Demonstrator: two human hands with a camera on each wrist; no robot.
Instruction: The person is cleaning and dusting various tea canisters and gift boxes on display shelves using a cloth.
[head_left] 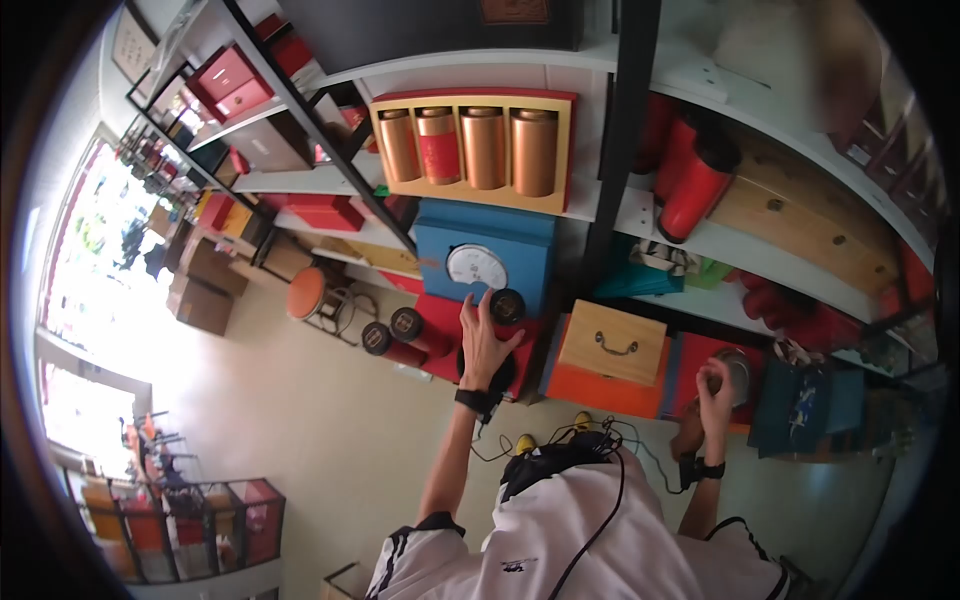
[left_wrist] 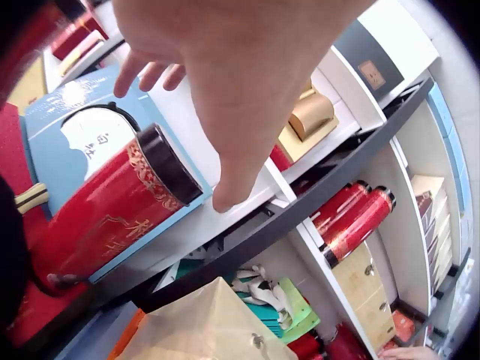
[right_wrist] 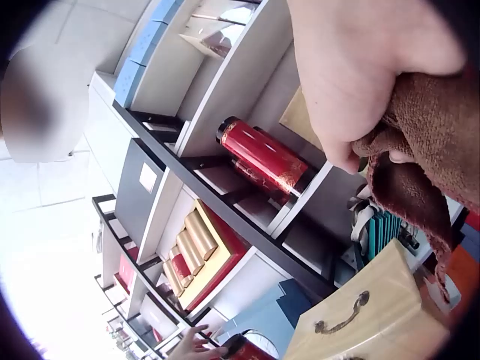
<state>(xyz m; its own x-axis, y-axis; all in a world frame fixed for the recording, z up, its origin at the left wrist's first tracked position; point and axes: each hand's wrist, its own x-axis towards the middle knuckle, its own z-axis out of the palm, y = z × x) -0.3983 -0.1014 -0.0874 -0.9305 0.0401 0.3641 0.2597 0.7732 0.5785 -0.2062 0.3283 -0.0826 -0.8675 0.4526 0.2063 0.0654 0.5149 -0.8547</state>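
Note:
My left hand (head_left: 484, 348), its fingers spread, hovers just above a tall red canister (left_wrist: 109, 206) with a black lid (head_left: 507, 306). In the left wrist view a gap shows between the thumb and that lid. The canister stands before a blue box (head_left: 482, 222) with a white label. My right hand (head_left: 714, 398) grips a bunched brown cloth (right_wrist: 433, 131), whose loose end hangs below the fingers. It is at the right, over a red box surface and beside a wooden box (head_left: 612, 343) with a metal handle.
Two more red canisters (head_left: 406, 324) stand left of my left hand. On the shelf above, a gift box (head_left: 548, 190) holds several copper-coloured tins. Red canisters (head_left: 686, 200) lie on the right shelf. A round stool (head_left: 307, 293) stands on the floor, and cables (head_left: 655, 455) hang near my waist.

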